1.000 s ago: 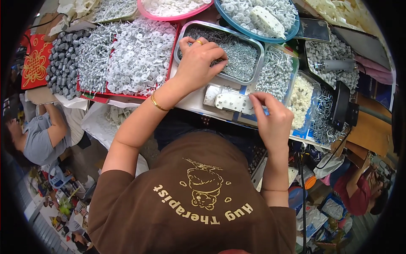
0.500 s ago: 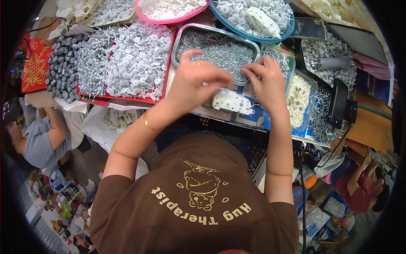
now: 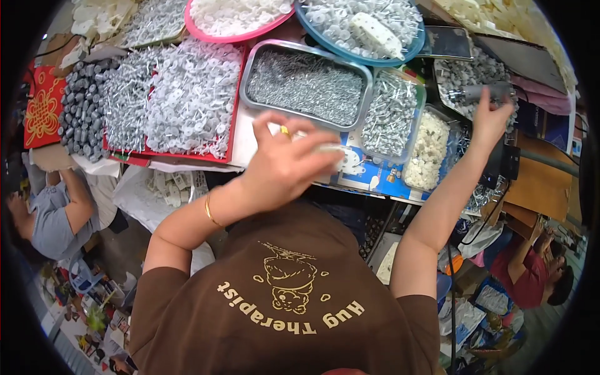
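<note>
Crowded worktable (image 3: 375, 181), cluttered floor (image 3: 75, 300) below, wooden surface (image 3: 540, 181) at right

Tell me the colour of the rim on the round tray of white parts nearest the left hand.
Pink; the round tray's rim shows best in the head view.

Pink round basin (image 3: 206, 28) of white plastic bits at 12 o'clock, blue round basin (image 3: 325, 37) at 1. Red tray (image 3: 228, 134) of white clips at 11, dark grey cylinders (image 3: 78, 106) at 10. Red patterned cloth (image 3: 40, 109) at 9.
</note>
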A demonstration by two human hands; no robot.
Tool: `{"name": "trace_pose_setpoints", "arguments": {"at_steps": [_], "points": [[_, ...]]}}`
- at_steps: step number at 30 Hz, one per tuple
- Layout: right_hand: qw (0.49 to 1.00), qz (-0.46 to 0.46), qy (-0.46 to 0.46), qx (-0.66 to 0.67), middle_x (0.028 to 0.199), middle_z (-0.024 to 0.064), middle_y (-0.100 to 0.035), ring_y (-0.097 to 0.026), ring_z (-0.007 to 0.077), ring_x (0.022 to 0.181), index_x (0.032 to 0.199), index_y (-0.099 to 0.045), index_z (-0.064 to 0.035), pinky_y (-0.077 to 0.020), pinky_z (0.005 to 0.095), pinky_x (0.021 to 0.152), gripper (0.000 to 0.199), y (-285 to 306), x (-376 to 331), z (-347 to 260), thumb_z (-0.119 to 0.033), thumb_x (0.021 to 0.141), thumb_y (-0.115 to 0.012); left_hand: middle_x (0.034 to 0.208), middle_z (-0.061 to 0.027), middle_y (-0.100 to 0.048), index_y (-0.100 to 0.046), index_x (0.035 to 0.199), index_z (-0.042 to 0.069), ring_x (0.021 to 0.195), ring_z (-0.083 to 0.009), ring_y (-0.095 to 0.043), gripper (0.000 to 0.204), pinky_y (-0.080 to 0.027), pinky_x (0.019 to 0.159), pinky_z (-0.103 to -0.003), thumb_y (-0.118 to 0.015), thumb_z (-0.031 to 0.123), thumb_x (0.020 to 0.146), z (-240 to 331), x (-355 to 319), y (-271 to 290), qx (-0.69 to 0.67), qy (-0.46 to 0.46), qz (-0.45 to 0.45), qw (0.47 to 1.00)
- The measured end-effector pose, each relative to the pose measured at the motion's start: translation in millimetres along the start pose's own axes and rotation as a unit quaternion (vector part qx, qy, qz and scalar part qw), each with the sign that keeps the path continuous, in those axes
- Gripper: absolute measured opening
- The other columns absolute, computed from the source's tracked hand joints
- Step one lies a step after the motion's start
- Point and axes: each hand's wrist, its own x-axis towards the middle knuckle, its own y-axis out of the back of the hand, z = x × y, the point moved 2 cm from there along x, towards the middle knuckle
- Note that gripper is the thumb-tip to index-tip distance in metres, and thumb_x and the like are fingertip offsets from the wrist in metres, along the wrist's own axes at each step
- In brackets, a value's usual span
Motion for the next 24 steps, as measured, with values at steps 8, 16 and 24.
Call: {"name": "trace_pose_setpoints", "arguments": {"at_steps": [8,16,24], "points": [[0.985,-0.034,-0.039,-0.167,0.134,0.0295,-0.058,-0.058,0.0488,0.119,0.152,-0.017,-0.0136,-0.0448,0.052,0.099,0.101,-26,34,3,-0.058,0.08,-0.072,0.083,0.0056,-0.06,-0.071,0.075,0.016,0.09,-0.0185,-0.056,0.011,-0.028,0.093,-0.045,-0.081,0.022,0.074,-84,34,-26,0.09,0.003,0.028,0.996],[0.919,0.16,0.108,0.343,0.12,0.027,-0.058,-0.066,0.032,0.101,0.139,-0.027,-0.002,-0.059,0.0409,0.086,0.077,5,-28,-47,-0.004,0.083,-0.08,0.081,0.0015,-0.061,-0.064,0.086,0.012,0.087,-0.02,-0.057,0.008,-0.028,0.091,-0.043,-0.07,0.017,0.089,-87,32,-29,0.037,0.035,0.042,0.998],[0.723,-0.156,-0.019,0.673,0.068,0.0055,-0.048,-0.05,0.0174,0.062,0.108,-0.056,-0.0042,-0.0477,0.0352,0.056,0.03,64,-79,-95,-0.031,0.099,-0.049,0.08,0.0008,-0.061,-0.061,0.088,0.012,0.081,-0.0198,-0.056,0.013,-0.031,0.089,-0.04,-0.072,0.019,0.09,-42,29,-12,-0.171,0.092,0.046,0.98]]}}
